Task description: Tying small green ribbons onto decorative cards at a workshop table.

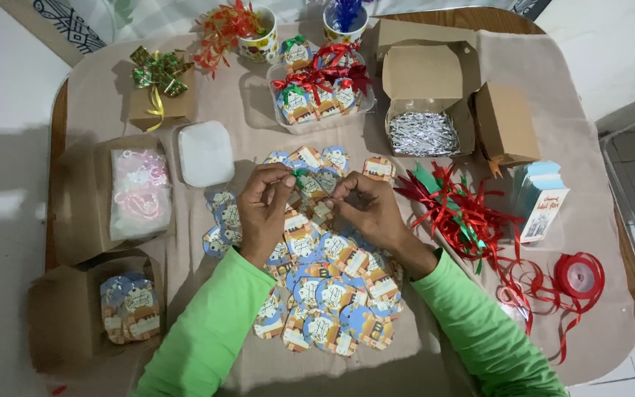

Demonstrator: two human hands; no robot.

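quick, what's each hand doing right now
Left hand: fingers pinched shut on a green ribbon above the paper tags.
Right hand: fingers curled closed beside it; what it grips cannot be told.

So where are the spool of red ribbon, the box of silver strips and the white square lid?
spool of red ribbon (pixel 579 276), head view, on the spool's flat face.
box of silver strips (pixel 424 134), head view, on the silver strips inside.
white square lid (pixel 205 153), head view, on its middle.
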